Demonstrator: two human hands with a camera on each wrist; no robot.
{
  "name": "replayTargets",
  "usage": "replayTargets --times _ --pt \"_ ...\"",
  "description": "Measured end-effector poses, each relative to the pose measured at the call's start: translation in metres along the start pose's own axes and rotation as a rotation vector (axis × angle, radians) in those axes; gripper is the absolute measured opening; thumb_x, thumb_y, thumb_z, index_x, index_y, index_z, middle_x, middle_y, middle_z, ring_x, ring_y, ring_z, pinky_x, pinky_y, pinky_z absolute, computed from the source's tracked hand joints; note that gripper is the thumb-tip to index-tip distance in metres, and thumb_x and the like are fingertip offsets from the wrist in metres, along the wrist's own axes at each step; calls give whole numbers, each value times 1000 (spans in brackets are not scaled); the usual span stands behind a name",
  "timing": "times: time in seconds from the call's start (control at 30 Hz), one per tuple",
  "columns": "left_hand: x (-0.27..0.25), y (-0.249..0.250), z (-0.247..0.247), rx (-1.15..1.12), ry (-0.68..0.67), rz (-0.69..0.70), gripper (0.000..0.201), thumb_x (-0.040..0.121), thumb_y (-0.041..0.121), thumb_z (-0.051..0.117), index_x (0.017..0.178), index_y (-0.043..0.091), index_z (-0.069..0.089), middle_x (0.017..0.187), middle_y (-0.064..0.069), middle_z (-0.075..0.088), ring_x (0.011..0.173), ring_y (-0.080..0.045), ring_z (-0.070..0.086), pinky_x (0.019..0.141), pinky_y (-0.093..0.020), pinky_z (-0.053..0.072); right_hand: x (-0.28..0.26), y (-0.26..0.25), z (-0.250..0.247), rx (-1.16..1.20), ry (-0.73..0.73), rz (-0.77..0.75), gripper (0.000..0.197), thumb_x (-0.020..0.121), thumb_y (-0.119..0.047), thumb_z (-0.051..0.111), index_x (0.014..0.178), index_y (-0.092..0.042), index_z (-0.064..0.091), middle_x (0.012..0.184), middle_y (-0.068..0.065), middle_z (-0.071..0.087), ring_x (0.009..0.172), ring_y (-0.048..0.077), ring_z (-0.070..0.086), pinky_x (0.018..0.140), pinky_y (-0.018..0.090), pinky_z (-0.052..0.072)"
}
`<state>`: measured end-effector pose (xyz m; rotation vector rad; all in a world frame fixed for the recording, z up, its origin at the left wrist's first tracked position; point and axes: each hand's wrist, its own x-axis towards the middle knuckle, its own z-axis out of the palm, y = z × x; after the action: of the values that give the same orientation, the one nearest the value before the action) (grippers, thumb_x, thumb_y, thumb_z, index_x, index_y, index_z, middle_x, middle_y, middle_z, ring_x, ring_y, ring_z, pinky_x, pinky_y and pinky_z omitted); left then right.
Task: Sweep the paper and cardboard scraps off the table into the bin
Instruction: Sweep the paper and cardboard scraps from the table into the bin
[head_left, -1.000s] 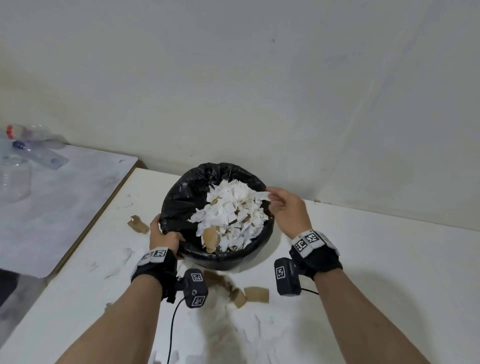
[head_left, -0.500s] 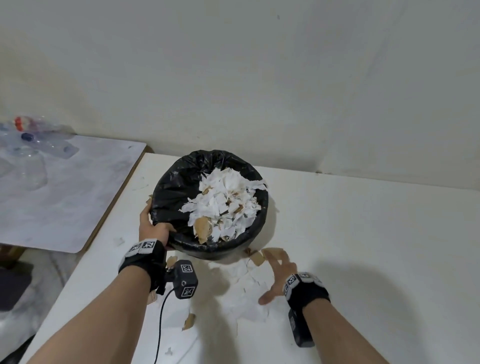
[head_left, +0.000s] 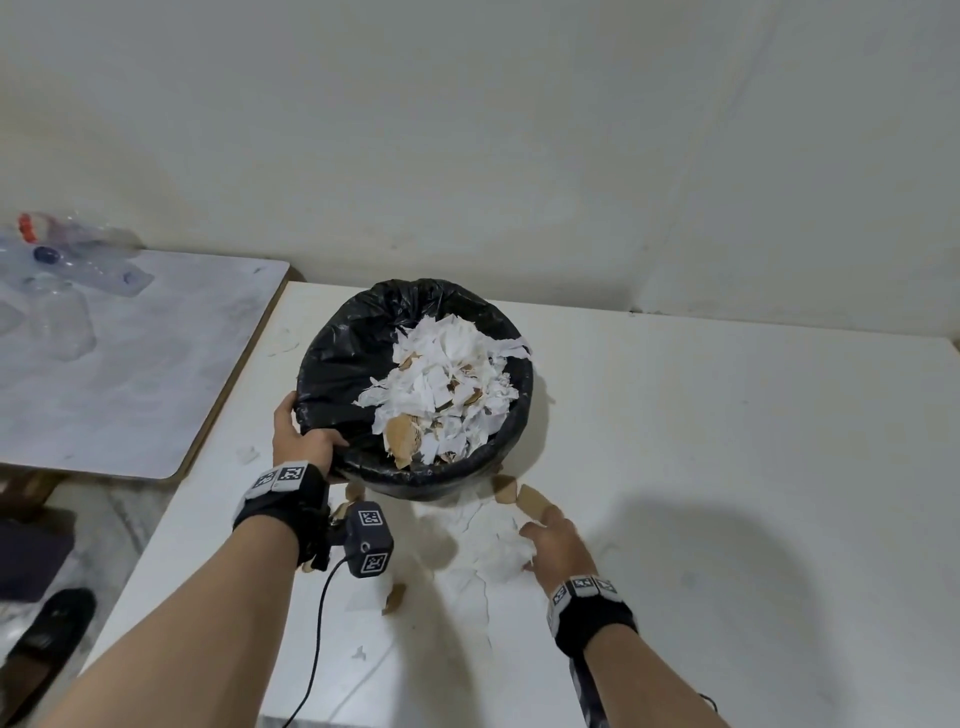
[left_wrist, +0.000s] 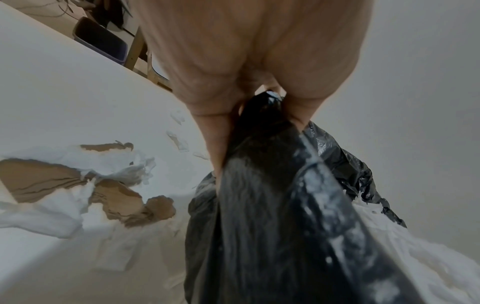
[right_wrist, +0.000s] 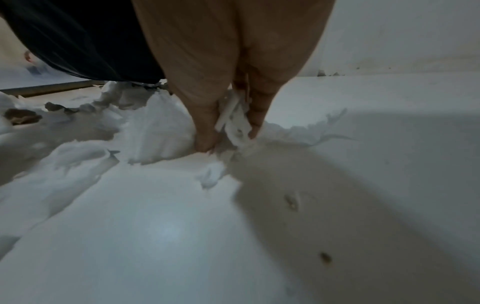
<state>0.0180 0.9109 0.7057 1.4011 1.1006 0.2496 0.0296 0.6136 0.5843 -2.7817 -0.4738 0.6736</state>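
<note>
A black bag-lined bin (head_left: 332, 364) hangs tilted over the white table (head_left: 727, 467), heaped with torn white paper and brown cardboard (head_left: 447, 384). My left hand (head_left: 304, 441) grips its near-left rim; in the left wrist view the thumb and fingers (left_wrist: 215, 133) clamp the black bag (left_wrist: 272, 205). My right hand (head_left: 550, 540) is down on the table in front of the bin, and its thumb and fingers pinch white paper scraps (right_wrist: 235, 121). More white paper (head_left: 493, 556) and cardboard pieces (head_left: 530, 501) lie around it. Cardboard (left_wrist: 119, 201) also lies under the bin.
A second grey table (head_left: 130, 364) stands to the left with clear plastic bottles (head_left: 62, 260) on it. A dark shoe (head_left: 47, 629) is on the floor at lower left. The wrist camera's cable (head_left: 317, 649) hangs under my left forearm. A wall runs behind the table.
My right hand left the bin's right rim and came down onto the scraps on the table, closing on white paper. My left hand kept its hold on the bin.
</note>
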Motion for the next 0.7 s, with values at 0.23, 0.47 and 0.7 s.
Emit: replayTargets --times 0.23,0.47,0.7 --pt "-4 -8 -22 23 15 1 87 77 -17 49 143 39 41 118 -5 53 74 -31 60 67 -52 60 -4 8 -13 163 24 143 32 82 1 51 106 -7 71 111 13 65 108 29 62 81 21 43" --pt "-18 -12 -58 5 38 2 87 77 -17 49 145 37 40 114 -10 56 73 -33 60 65 -48 59 -6 -33 -129 397 283 113 28 76 3 59 95 -8 76 102 12 74 102 25 67 77 14 39" --pt "-38 -25 -77 -27 46 -22 92 70 -14 51 141 43 40 118 -17 62 86 -40 64 70 -57 59 -3 -151 -210 560 453 -113 27 81 2 58 101 -6 74 104 12 73 101 23 66 79 7 36"
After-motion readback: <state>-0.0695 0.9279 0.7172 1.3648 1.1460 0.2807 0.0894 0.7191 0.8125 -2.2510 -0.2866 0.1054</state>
